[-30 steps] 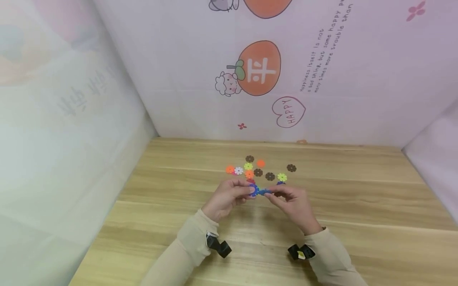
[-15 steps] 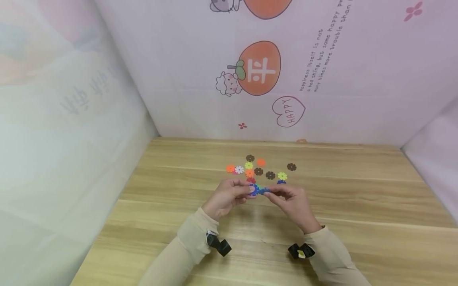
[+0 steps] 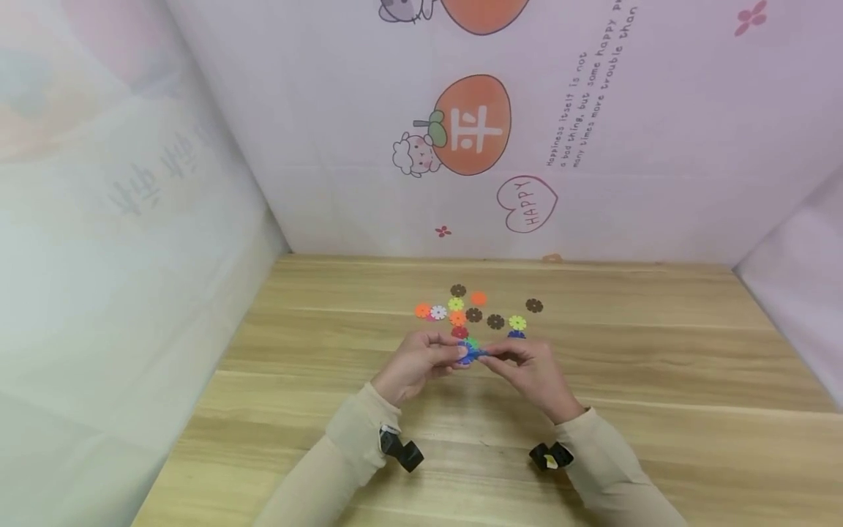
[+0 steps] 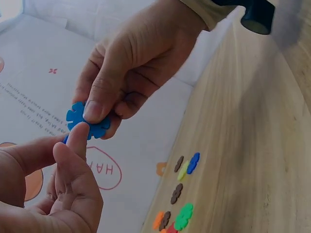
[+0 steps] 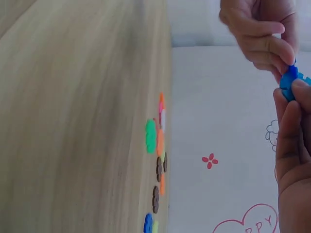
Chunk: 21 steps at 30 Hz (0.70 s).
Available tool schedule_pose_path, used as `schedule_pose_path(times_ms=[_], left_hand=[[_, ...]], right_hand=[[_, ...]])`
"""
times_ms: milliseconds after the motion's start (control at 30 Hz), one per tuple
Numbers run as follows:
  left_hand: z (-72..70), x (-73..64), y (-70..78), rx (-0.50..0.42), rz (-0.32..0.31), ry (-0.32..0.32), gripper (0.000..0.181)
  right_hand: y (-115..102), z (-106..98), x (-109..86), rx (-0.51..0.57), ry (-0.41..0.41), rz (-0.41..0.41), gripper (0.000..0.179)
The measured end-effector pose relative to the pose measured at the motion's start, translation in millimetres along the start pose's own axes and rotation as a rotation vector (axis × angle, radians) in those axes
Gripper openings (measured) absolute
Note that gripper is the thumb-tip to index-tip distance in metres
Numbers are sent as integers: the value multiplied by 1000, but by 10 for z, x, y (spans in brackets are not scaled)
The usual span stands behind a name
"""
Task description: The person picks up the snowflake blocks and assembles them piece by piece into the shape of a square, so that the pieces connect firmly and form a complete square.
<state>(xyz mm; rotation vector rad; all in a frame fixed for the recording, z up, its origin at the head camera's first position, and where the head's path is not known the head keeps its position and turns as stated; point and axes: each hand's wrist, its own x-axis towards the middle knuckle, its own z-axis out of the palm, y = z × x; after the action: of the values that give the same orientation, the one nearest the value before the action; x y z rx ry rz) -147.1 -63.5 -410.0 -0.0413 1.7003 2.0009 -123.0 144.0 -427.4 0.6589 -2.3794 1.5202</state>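
Note:
Both hands meet over the table, working two flower-shaped plastic snowflake discs against each other. My left hand (image 3: pixel 415 364) pinches a dark blue disc (image 4: pixel 65 139) between thumb and fingers; fingers hide most of it in the left wrist view. Thumb and fingertips of my right hand (image 3: pixel 535 372) pinch a lighter blue disc (image 4: pixel 74 116). In the right wrist view this lighter disc (image 5: pixel 287 87) crosses the dark blue one (image 5: pixel 293 69) at an angle, their edges right at each other. A green disc (image 4: pixel 184 217) lies on the table just beyond the hands.
Several loose discs lie behind the hands: brown (image 3: pixel 495 322), yellow (image 3: pixel 517 322), orange (image 3: pixel 478 298), white (image 3: pixel 438 312), red (image 3: pixel 459 332) and blue (image 3: pixel 516 334). A printed cloth (image 3: pixel 356 146) hangs along the wooden table's (image 3: pixel 296 329) back edge.
My right hand has shifted slightly left, bringing the lighter blue disc over the dark blue one. The left hand has stayed nearly still, keeping its pinch.

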Motion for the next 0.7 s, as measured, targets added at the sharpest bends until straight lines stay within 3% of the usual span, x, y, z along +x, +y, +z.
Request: schedule_pose_path(times_ms=[167,333,500,700], left_hand=[[-75,27,-51,-2,5,6,22],[-162,41,-34,-17,12,36,24],[-220,40,6,-40,-19,66,27],[-249,48,5,-58,-19,54,26]], right_hand=[[28,-20,17,-30,-67,16,13],[147,-171,12,20,-130,228,25],[358,-348,19,-77,-140,429,36],[551,-463,-14,-188,-156,518,48]])
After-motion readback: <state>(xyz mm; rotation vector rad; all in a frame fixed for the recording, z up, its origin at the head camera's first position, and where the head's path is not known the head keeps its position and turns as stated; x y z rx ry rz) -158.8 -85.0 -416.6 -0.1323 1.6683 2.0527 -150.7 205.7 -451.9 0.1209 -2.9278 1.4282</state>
